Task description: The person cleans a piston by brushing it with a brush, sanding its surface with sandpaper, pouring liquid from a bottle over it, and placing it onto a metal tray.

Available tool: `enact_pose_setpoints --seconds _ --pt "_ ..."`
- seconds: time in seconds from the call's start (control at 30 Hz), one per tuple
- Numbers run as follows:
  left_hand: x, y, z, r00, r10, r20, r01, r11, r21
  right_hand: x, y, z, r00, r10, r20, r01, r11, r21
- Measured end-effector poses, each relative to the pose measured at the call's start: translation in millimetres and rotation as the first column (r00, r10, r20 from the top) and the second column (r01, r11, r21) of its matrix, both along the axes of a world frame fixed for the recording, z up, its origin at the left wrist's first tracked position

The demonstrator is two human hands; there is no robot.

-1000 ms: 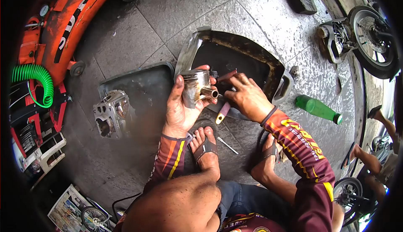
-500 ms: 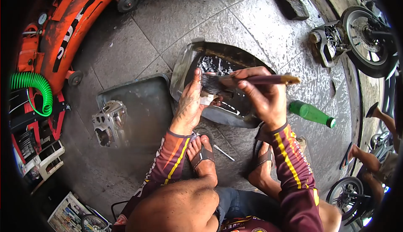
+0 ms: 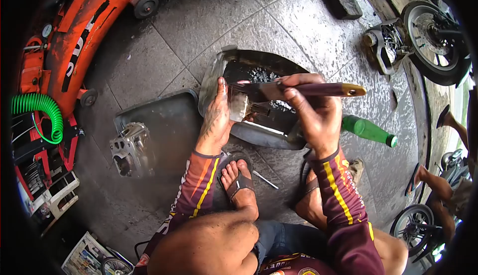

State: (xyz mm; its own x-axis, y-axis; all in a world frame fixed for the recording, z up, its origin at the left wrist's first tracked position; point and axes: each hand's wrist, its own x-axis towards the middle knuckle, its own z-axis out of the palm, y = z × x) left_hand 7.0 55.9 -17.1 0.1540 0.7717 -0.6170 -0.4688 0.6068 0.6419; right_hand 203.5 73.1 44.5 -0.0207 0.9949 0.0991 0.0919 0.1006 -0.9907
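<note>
My left hand (image 3: 216,118) is closed around the metal piston (image 3: 239,107), holding it over the near left part of a dark basin (image 3: 264,138). A pin sticks out of the piston's right side. My right hand (image 3: 316,115) grips a paintbrush (image 3: 323,90) by its maroon handle, whose yellowish end points right. The bristles meet the piston's upper part, and the brush partly covers it. Dark liquid with bright specks shows inside the basin.
Left of the basin, a grey tray (image 3: 174,125) holds a metal engine part (image 3: 132,150). A green bottle (image 3: 368,131) lies at the right. An orange jack (image 3: 94,31) stands at the upper left. A person's bare leg (image 3: 438,183) shows at the far right.
The brush has risen from the basin and now lies against the piston, its handle pointing right. The piston has shifted slightly down, over the basin.
</note>
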Motion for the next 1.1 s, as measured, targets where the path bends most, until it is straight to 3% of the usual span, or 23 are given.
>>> enact_pose_setpoints --seconds 0.03,0.1,0.17,0.2,0.23,0.3,0.37,0.43,0.47,0.53,0.63,0.7,0.73,0.77,0.83,0.87,0.9,0.97,1.0,1.03,1.1 --pt "1.9 5.4 1.3 1.000 -0.006 -0.013 0.006 1.000 0.022 -6.8 0.5 4.0 0.998 0.029 -0.055 -0.028 0.999 0.025" --pt "3.5 7.3 -5.1 0.998 -0.003 -0.067 0.008 0.997 0.078 -4.1 2.5 4.8 0.982 0.089 0.164 -0.087 0.996 -0.019" --pt "-1.0 11.0 -12.0 0.936 -0.042 -0.349 0.104 0.981 0.162 3.6 5.2 -6.9 0.985 -0.008 0.172 0.018 0.998 -0.061" --pt "-3.5 11.4 -28.7 0.920 0.004 -0.392 0.102 0.963 0.249 4.5 4.8 1.7 0.973 -0.041 0.226 0.060 0.995 -0.076" --pt "-2.4 12.3 -30.2 0.921 -0.002 -0.390 0.104 0.965 0.239 0.9 5.0 11.3 0.984 -0.047 0.172 0.061 0.995 -0.076" --pt "2.2 13.2 -29.4 0.821 0.036 -0.570 0.198 0.918 0.344 -8.6 5.1 16.8 0.987 0.033 0.157 -0.039 0.999 0.033" --pt "6.3 13.2 -21.3 0.805 0.015 -0.593 0.213 0.926 0.312 -12.8 11.8 13.1 0.937 0.093 0.336 -0.145 0.980 0.135" --pt "8.1 14.5 -9.3 0.618 -0.026 -0.786 0.333 0.914 0.232 -11.3 17.4 13.8 0.979 -0.008 0.205 0.036 0.991 -0.131" --pt "7.8 15.3 -2.6 0.545 -0.067 -0.836 0.376 0.911 0.172 -9.2 19.8 6.5 0.984 -0.047 0.170 0.054 0.998 -0.040" --pt "6.9 16.4 14.0 0.529 -0.144 -0.836 0.388 0.917 0.087 -12.2 18.0 22.2 0.975 -0.016 0.220 0.026 0.999 -0.044" --pt "8.5 13.9 2.3 0.501 -0.009 -0.865 0.426 0.873 0.238 -20.8 21.8 5.1 0.939 0.077 0.335 -0.115 0.989 0.096" --pt "8.1 9.8 4.0 0.458 -0.022 -0.888 0.502 0.831 0.238 -18.5 26.2 2.1 0.971 -0.033 0.236 0.060 0.992 -0.107" --pt "5.9 10.1 7.6 0.469 -0.122 -0.875 0.517 0.841 0.160 -17.2 30.4 4.8 0.967 -0.059 0.248 0.081 0.994 -0.079" --pt "4.5 9.8 8.9 0.467 -0.127 -0.875 0.513 0.845 0.152 -17.2 30.3 9.0 0.977 -0.071 0.201 0.089 0.993 -0.083" --pt "4.9 8.3 9.1 0.487 -0.089 -0.869 0.509 0.837 0.200 -16.0 28.4 13.9 0.938 -0.038 0.345 0.024 0.999 0.043" --pt "4.7 8.8 8.1 0.499 -0.081 -0.863 0.518 0.826 0.222 -21.4 25.8 14.3 0.965 0.005 0.261 -0.006 1.000 0.001" --pt "6.0 9.5 4.1 0.501 -0.077 -0.862 0.519 0.824 0.229 -22.2 29.0 6.3 0.943 0.041 0.330 -0.070 0.995 0.077" --pt "5.4 6.0 -4.6 0.496 0.005 -0.868 0.529 0.792 0.306 -16.3 29.6 2.8 0.952 -0.014 0.306 0.047 0.994 -0.101" --pt "5.4 5.1 -0.3 0.503 -0.061 -0.862 0.531 0.809 0.253 -12.0 32.9 -0.9 0.933 -0.059 0.355 0.088 0.994 -0.066" --pt "3.4 4.8 -1.4 0.500 -0.061 -0.864 0.528 0.812 0.248 -9.8 36.4 -4.7 0.904 -0.116 0.411 0.087 0.992 0.087" --pt "2.6 2.8 -3.4 0.505 -0.024 -0.863 0.529 0.798 0.288 -10.2 28.3 -0.4 0.960 -0.108 0.259 0.111 0.994 0.004"
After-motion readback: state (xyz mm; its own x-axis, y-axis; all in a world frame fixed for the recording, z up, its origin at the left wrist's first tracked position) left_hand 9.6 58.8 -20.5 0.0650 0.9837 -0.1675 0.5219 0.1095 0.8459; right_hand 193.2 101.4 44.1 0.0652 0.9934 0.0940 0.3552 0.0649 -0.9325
